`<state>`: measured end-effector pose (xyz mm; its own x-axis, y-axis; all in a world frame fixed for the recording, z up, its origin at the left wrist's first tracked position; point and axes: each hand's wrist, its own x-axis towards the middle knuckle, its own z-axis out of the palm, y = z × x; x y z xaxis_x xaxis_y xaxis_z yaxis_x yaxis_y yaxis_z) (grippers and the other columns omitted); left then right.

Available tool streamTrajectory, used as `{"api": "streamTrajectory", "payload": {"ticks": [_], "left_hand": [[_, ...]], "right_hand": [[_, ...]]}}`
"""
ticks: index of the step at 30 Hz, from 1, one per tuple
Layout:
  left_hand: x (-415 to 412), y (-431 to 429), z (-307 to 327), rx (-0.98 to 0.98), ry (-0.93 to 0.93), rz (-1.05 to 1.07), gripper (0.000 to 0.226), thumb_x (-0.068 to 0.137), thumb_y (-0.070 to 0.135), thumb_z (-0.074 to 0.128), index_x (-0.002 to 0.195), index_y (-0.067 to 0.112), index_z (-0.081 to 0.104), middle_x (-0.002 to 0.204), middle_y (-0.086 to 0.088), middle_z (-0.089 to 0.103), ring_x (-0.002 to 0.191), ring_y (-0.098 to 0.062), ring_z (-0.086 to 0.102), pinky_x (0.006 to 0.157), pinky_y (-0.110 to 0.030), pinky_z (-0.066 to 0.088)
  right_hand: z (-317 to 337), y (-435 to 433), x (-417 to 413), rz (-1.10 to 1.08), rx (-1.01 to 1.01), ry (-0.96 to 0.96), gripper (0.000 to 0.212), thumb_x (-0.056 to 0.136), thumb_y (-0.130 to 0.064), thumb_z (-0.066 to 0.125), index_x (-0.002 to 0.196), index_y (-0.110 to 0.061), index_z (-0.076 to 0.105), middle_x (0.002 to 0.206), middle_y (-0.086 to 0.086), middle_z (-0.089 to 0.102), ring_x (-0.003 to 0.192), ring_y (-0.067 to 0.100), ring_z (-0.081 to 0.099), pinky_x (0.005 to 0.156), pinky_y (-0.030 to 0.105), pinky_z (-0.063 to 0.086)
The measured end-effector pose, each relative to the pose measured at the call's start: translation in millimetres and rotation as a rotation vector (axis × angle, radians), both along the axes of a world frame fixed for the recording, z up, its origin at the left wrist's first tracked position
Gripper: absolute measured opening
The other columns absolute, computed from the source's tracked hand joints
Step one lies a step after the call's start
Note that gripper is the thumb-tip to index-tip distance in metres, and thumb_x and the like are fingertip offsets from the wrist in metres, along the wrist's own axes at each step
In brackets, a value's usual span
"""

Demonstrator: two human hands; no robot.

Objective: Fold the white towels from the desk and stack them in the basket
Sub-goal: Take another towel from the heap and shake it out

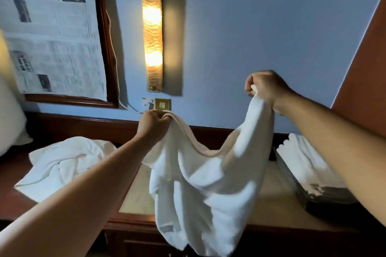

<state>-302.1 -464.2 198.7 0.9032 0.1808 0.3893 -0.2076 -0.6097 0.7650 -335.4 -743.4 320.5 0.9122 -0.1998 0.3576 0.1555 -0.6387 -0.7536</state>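
Above the counter [135, 200], mid-scene: one white towel [204, 183] is held in the air by its top edge. It hangs slack, and its lower part droops past the near counter edge.

Hands: left hand [153, 123] clenched on one end of that edge; right hand [265, 87] pinching the other end, higher up. The edge sags between them (not taut, corners not level).

Step, as judged: opening the towel out ahead of the first fold. The next move calls for drawing the hands apart to level and tension the top edge, then bringing the corners together.

Room: a bare strip of counter lies under the towel, between the unfolded towel heap [62, 162] at left and the basket [325, 200] at right, which already carries folded towels [302, 156]. The far side is closed by the wall. The wall lamp [152, 33] sits above the left hand, apart from it. The hem overhanging the near edge may snag.
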Motion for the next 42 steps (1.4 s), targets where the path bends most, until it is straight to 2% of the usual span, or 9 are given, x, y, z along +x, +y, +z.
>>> {"api": "streamTrajectory", "payload": {"ticks": [5, 8, 13, 16, 24, 28, 34, 37, 42], "left_hand": [[-59, -35, 30, 0.132, -0.214, -0.137, 0.015, 0.085, 0.024, 0.069, 0.084, 0.014, 0.08, 0.074, -0.002, 0.072, 0.069, -0.018, 0.063, 0.055, -0.02, 0.041], [-79, -35, 32, 0.273, -0.329, -0.124, 0.013, 0.08, 0.027, 0.075, 0.085, 0.015, 0.078, 0.081, 0.001, 0.069, 0.075, -0.017, 0.061, 0.063, -0.026, 0.046], [-107, -34, 8, 0.477, -0.416, -0.323, 0.013, 0.081, 0.034, 0.073, 0.079, 0.022, 0.073, 0.08, 0.012, 0.061, 0.069, -0.012, 0.059, 0.065, -0.028, 0.046], [-125, -42, -30, 0.79, -0.38, -0.372, 0.032, 0.083, 0.054, 0.055, 0.082, 0.026, 0.072, 0.083, 0.012, 0.062, 0.068, -0.016, 0.063, 0.067, -0.031, 0.048], [-200, -120, -106, 0.988, 0.016, -0.209, 0.043, 0.085, 0.049, 0.061, 0.121, 0.026, 0.065, 0.106, 0.003, 0.057, 0.087, -0.025, 0.066, 0.071, -0.034, 0.048], [-219, -114, -139, 0.797, 0.258, -0.192, 0.034, 0.091, 0.049, 0.055, 0.11, 0.025, 0.067, 0.099, 0.001, 0.056, 0.087, -0.026, 0.065, 0.073, -0.036, 0.055], [-258, -128, -154, 0.329, 0.235, -0.313, 0.014, 0.088, 0.018, 0.074, 0.076, 0.024, 0.07, 0.08, 0.005, 0.064, 0.072, -0.021, 0.061, 0.058, -0.03, 0.043], [-275, -134, -157, 0.364, 0.24, -0.286, 0.004, 0.087, 0.024, 0.075, 0.09, 0.021, 0.075, 0.092, 0.003, 0.065, 0.078, -0.019, 0.063, 0.063, -0.03, 0.049], [-307, -154, -143, 0.186, 0.171, -0.439, 0.059, 0.084, 0.015, 0.077, 0.136, 0.036, 0.059, 0.132, 0.007, 0.053, 0.118, -0.016, 0.058, 0.097, -0.032, 0.052]], "right_hand": [[-54, 56, -28, 0.402, -0.428, 0.219, 0.043, 0.085, -0.064, 0.062, 0.107, -0.027, 0.066, 0.085, -0.015, 0.059, 0.08, 0.007, 0.055, 0.074, 0.03, 0.042], [-77, 66, -46, 0.426, -0.717, 0.228, 0.032, 0.084, -0.06, 0.064, 0.096, -0.03, 0.065, 0.088, -0.009, 0.063, 0.091, 0.015, 0.062, 0.069, 0.028, 0.043], [-102, 26, -103, 0.413, -0.499, 0.168, 0.033, 0.095, -0.03, 0.055, 0.062, -0.03, 0.052, 0.068, -0.012, 0.056, 0.068, 0.006, 0.054, 0.059, 0.025, 0.038], [-114, -17, -138, 0.302, -0.384, 0.073, 0.033, 0.092, -0.027, 0.058, 0.06, -0.029, 0.051, 0.056, -0.014, 0.054, 0.056, 0.006, 0.047, 0.057, 0.032, 0.037], [-139, -82, -234, 0.274, -0.316, 0.06, 0.034, 0.091, -0.029, 0.064, 0.067, -0.009, 0.049, 0.057, -0.007, 0.044, 0.057, 0.012, 0.04, 0.056, 0.033, 0.032], [-139, -112, -275, 0.262, -0.283, 0.079, 0.033, 0.091, -0.028, 0.066, 0.068, -0.008, 0.052, 0.058, -0.005, 0.044, 0.056, 0.01, 0.038, 0.056, 0.033, 0.031], [-148, -150, -317, 0.204, -0.304, 0.139, 0.033, 0.09, -0.031, 0.068, 0.07, -0.007, 0.057, 0.058, -0.005, 0.044, 0.057, 0.011, 0.039, 0.057, 0.032, 0.032], [-146, -157, -327, 0.197, -0.308, 0.126, 0.033, 0.09, -0.031, 0.069, 0.072, -0.005, 0.059, 0.059, -0.004, 0.043, 0.056, 0.009, 0.037, 0.056, 0.031, 0.031], [-150, -133, -339, 0.307, -0.315, 0.143, 0.034, 0.091, -0.027, 0.068, 0.066, -0.008, 0.055, 0.061, -0.002, 0.044, 0.058, 0.009, 0.038, 0.055, 0.029, 0.029]]}}
